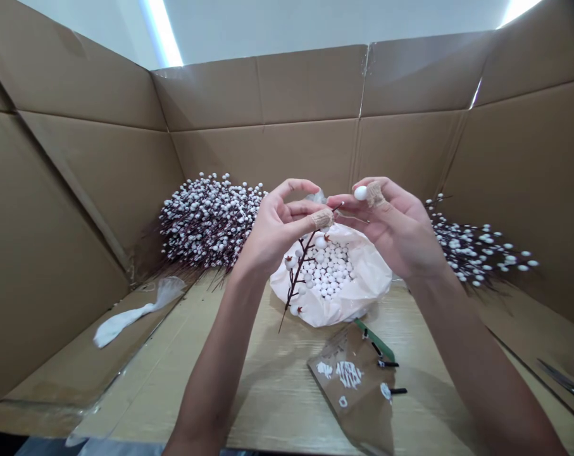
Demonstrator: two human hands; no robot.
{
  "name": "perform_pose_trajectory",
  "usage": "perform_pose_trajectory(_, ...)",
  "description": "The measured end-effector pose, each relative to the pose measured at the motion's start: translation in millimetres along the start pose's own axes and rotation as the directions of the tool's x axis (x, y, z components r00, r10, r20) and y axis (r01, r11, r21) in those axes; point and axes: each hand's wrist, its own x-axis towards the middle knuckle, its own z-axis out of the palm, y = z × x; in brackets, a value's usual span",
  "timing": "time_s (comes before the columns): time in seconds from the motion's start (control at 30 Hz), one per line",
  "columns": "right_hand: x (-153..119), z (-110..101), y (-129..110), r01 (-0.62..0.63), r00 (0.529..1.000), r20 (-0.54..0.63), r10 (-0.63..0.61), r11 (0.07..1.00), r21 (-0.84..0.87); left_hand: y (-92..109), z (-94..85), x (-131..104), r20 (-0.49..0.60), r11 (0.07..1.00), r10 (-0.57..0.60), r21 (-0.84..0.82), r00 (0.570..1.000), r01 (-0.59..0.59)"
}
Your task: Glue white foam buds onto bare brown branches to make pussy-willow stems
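Note:
My left hand (287, 221), tape round its thumb, holds a dark brown branch (296, 278) by its upper part, with white balls and small reddish-brown star-shaped pieces along it. Between the taped thumb and forefinger of my right hand (393, 225) is a white ball (361, 193), close to the branch's tip but apart from it. Below both hands, a pale plastic bag (372, 278) lies open, full of loose white balls (331, 272). The lower branch hangs in front of the bag's left side.
Bundles of white-berried stems stand at the left (211, 218) and right (476, 250). Nearer me lies a brown board (362, 418) with white smears and black sticks. A white plastic pouch (130, 320) lies left, scissors (564, 383) far right. Cardboard walls (268, 152) surround the table.

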Motion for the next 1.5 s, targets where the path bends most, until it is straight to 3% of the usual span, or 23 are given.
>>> perform_pose_trajectory(0.43,-5,8,-5,0.042,0.999,-0.024,-0.046,0.989,-0.139,-1,14.1,-2,-0.077,0.996,0.083,0.035,0.994,-0.08)
perform_pose_trajectory(1.33,-3,4,-7,0.015,0.998,-0.062,-0.021,0.996,-0.09,3,17.6,-6,-0.083,0.992,0.092,0.09,0.992,-0.085)
perform_pose_trajectory(1.5,-4,4,-3,0.056,0.997,-0.053,-0.063,0.992,-0.113,3,18.1,-6,-0.086,0.992,0.095,0.087,0.992,-0.087)
